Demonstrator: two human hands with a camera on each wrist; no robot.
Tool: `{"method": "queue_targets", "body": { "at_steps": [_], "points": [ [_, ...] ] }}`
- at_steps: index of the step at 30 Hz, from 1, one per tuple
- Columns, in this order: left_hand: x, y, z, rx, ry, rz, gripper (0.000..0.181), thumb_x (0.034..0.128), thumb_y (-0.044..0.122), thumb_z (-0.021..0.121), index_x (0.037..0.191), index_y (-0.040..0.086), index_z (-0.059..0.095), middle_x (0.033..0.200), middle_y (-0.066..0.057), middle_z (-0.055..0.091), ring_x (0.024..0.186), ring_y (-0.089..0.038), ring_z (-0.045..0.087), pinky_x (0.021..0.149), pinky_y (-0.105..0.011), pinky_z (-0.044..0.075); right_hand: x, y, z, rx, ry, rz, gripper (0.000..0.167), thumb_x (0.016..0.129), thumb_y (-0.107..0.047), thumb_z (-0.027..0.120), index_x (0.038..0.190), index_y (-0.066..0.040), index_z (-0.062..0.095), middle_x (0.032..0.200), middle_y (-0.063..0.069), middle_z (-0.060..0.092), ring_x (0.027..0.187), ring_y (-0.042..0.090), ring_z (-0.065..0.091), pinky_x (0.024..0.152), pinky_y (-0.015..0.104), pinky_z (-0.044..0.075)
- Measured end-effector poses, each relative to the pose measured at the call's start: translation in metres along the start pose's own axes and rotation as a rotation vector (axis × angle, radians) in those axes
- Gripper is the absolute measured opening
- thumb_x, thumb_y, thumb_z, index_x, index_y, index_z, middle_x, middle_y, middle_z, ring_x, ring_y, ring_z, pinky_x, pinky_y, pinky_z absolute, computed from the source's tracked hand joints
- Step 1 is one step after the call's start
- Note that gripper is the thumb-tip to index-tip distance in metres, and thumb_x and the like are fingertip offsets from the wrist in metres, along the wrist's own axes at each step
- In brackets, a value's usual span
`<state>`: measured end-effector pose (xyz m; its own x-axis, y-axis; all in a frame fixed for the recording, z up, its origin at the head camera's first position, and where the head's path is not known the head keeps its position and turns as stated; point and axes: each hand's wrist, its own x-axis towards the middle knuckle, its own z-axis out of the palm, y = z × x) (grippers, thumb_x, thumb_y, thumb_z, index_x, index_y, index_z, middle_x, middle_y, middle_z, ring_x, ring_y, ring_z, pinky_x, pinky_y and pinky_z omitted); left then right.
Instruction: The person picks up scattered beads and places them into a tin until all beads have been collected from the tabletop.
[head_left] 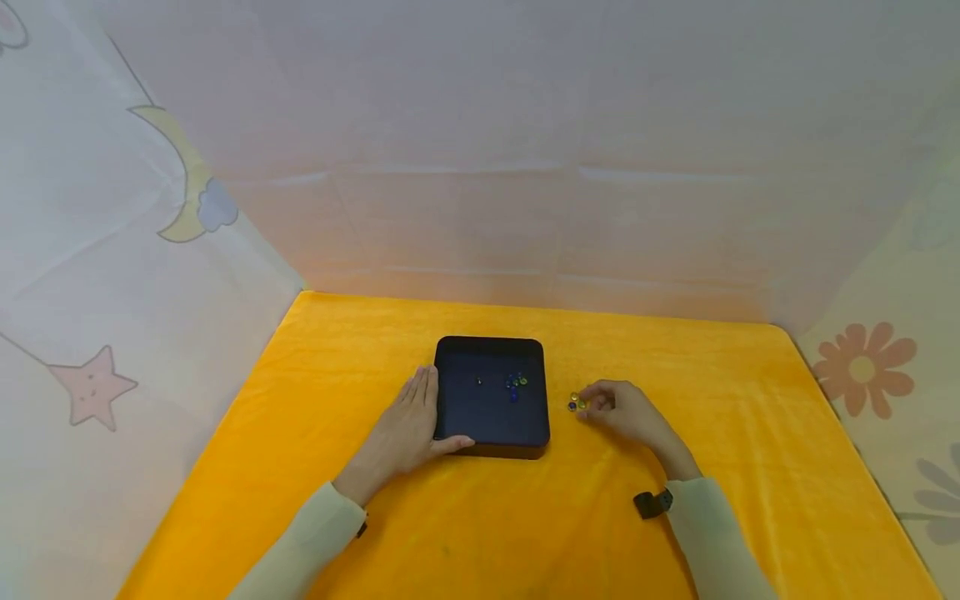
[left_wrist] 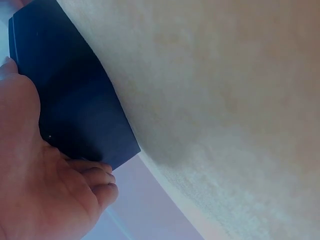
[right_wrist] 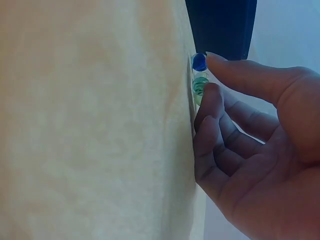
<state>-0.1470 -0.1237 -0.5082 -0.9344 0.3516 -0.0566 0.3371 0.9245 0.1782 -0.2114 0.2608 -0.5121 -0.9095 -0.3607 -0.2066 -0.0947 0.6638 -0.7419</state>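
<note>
A square black tray (head_left: 491, 417) lies on the yellow cloth, with several small glass marbles (head_left: 514, 385) inside, blue and yellowish. My left hand (head_left: 401, 429) rests along the tray's left side, fingers extended, thumb at the near edge. In the left wrist view its palm and fingertips lie against the tray wall (left_wrist: 75, 95). Right of the tray, my right hand (head_left: 626, 411) is at a small cluster of marbles (head_left: 573, 404). In the right wrist view the thumb and bent index finger stand apart beside a blue marble (right_wrist: 199, 62) and a green one (right_wrist: 200, 86).
The yellow cloth (head_left: 360, 350) covers the tabletop. Pale printed sheets (head_left: 480, 225) stand behind it and at both sides. A dark strap (head_left: 654, 503) is on the right wrist.
</note>
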Motion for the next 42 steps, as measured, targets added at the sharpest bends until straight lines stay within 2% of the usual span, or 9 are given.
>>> {"method": "queue_targets", "body": {
  "at_steps": [7,21,29,42],
  "points": [
    [0.000,0.000,-0.001,-0.005,0.004,0.003,0.122,0.0926,0.087,0.042,0.165,-0.008,0.013,0.174,-0.027,0.015,0.164,-0.040,0.017,0.134,-0.052,0.023,0.001,-0.001,0.001,-0.024,0.000,0.015,0.023,0.100,-0.008,0.066,0.121,-0.001,0.072,0.091,0.007,0.066,0.081,0.018,0.058,0.071,0.026,0.047],
    [-0.001,0.000,-0.001,-0.022,-0.002,0.001,0.123,0.0928,0.086,0.042,0.165,-0.008,0.010,0.174,-0.028,0.014,0.164,-0.040,0.017,0.134,-0.053,0.024,0.002,-0.009,0.002,-0.052,-0.033,0.057,0.012,0.100,-0.008,0.067,0.107,0.000,0.073,0.093,0.008,0.072,0.081,0.017,0.062,0.073,0.029,0.052],
    [0.000,-0.001,0.000,-0.015,-0.002,0.001,0.123,0.0929,0.086,0.042,0.165,-0.008,0.010,0.174,-0.028,0.014,0.164,-0.041,0.017,0.134,-0.052,0.023,0.005,-0.012,0.004,-0.069,-0.022,0.092,0.016,0.098,-0.017,0.075,0.104,-0.002,0.075,0.092,0.008,0.073,0.080,0.017,0.063,0.075,0.031,0.054],
    [0.001,-0.001,-0.001,0.008,0.003,0.007,0.123,0.0930,0.087,0.040,0.165,-0.008,0.009,0.174,-0.028,0.016,0.164,-0.040,0.017,0.134,-0.052,0.024,0.002,-0.016,-0.002,-0.083,-0.052,0.051,0.012,0.101,-0.010,0.068,0.100,-0.003,0.078,0.087,0.006,0.073,0.072,0.018,0.058,0.069,0.029,0.049]
  ]
}}
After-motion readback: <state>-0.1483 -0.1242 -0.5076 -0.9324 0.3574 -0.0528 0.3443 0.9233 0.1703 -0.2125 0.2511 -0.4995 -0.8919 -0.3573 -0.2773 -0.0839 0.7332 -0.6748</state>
